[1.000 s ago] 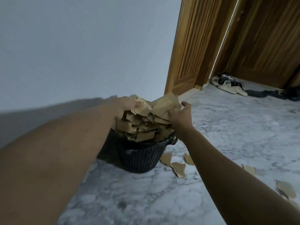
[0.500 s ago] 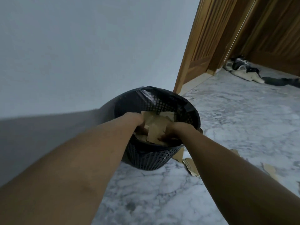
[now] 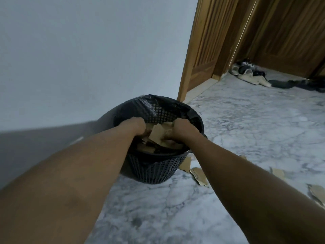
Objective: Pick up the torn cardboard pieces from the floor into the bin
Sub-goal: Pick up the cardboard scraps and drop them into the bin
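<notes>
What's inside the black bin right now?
Torn cardboard pieces, with the left hand and right hand pressed into them. The bin bottom is covered.

a home: marble floor (image 3: 246,120), wooden doors (image 3: 281,41), shoes (image 3: 253,76)

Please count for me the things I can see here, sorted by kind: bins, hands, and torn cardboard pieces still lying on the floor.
Black plastic mesh bin: 1
Bare hands, left hand and right hand, both in the bin: 2
Torn brown cardboard pieces on the marble floor, visible ones: 4
Total: 7
</notes>
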Demonstrator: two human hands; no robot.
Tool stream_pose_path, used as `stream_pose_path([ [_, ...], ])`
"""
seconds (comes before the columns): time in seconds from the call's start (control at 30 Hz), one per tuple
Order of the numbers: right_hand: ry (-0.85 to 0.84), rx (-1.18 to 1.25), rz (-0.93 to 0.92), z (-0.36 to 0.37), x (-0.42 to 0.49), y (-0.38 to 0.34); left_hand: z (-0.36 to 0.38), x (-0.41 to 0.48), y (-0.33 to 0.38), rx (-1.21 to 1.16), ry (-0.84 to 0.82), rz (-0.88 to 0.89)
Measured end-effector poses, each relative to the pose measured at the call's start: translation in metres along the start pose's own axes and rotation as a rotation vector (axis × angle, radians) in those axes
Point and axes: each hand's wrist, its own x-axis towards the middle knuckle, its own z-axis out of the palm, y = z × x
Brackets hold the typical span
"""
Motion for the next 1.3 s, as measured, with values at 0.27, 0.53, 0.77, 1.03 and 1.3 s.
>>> stream_pose_path([
  [0.27,0.231,0.254,0.35,-0.019,-0.047,0.036,-0.042,-0.063,-0.022,0.148,0.278,0.065],
  [0.53,-0.221,0.933,0.472,-0.028,-0.063,0.036,-0.054,-0.096,-0.033,0.013,0.071,-0.203],
  [0.77,-0.211,0.889,0.384,-0.102,-0.039,0.084,-0.093,-0.08,0.012,-0.639,0.403,-0.272],
  [1.03,0.015,1.279,0.374,-0.165,0.014,0.206,-0.074,-0.007,0.145,-1.34,0.436,-0.118],
  [1.3,0.309,1.734,0.497,-0.129,0.07,0.326,-0.011,0.069,0.341,-1.388,0.061,-0.012],
])
